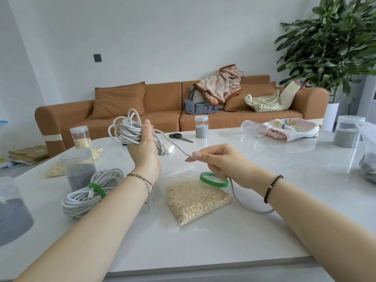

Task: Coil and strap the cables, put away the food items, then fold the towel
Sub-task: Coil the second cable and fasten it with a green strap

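Note:
My left hand holds a loose bundle of grey cable loops up above the white table. A free strand runs from the bundle to my right hand, which pinches it; the tail curls down onto the table. A second grey cable coil lies at the left, bound by a green strap. A loose green strap ring lies under my right hand, beside a clear bag of oats. A crumpled pink and white towel lies at the far right.
Clear jars of grey powder stand at the left, far centre and right. A jar of oats and another oat bag sit at the far left. Black scissors and a white charger lie mid-table.

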Motion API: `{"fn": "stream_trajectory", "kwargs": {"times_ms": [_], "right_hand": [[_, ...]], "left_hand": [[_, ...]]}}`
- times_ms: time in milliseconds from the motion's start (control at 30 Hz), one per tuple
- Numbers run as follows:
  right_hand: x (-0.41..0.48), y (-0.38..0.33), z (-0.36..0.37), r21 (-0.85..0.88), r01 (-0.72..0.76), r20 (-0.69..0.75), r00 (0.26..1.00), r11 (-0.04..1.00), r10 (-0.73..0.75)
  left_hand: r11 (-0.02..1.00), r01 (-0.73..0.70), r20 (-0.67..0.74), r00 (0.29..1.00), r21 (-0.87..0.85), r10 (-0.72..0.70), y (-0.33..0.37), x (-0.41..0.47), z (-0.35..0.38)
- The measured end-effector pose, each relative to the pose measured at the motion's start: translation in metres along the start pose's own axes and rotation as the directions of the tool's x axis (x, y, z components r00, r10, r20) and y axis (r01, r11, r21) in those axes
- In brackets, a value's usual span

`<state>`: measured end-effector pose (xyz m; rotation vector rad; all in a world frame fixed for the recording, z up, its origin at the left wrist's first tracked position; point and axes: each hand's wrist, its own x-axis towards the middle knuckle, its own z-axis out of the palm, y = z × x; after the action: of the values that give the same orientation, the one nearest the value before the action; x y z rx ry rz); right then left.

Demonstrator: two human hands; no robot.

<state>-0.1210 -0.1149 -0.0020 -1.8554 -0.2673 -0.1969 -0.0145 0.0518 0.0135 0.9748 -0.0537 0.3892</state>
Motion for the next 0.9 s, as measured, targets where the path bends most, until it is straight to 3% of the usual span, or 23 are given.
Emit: {"fn": "stream_trajectory", "kwargs": {"times_ms": [133, 300, 533, 633, 767, 900], "right_hand": [[-0.001, 0.002, 0.000, -0.028, 0.004, 0.112, 0.994, 1.000, -0.001], [0.000, 0.002, 0.002, -0.050, -0.044, 0.123, 0.991, 0.998, 0.050], [0.002, 0.003, 0.005, 0.021, -0.048, 0.130, 0.991, 0.999, 0.045], [0.003, 0.003, 0.004, 0.091, -0.002, 0.109, 0.994, 0.996, -0.008], [0.003, 0.001, 0.005, 0.215, 0.041, 0.083, 0.995, 0.976, -0.060], [0.000, -0.001, 0.008, 0.183, 0.001, 0.165, 0.986, 0.983, -0.032]], "left_hand": [[0.998, -0.055, 0.098, 0.994, 0.016, 0.053, 0.000, -0.001, 0.001], [0.999, 0.008, 0.257, 0.966, -0.032, 0.000, 0.007, -0.010, 0.006], [0.997, 0.028, 0.524, 0.850, 0.070, -0.061, 0.003, -0.033, 0.010], [0.996, 0.003, 0.547, 0.836, 0.092, -0.053, -0.001, -0.034, 0.009], [0.990, -0.057, 0.473, 0.881, 0.133, -0.013, -0.005, -0.027, 0.005], [0.990, -0.050, 0.429, 0.903, 0.134, -0.013, -0.009, -0.030, 0.004]]}}
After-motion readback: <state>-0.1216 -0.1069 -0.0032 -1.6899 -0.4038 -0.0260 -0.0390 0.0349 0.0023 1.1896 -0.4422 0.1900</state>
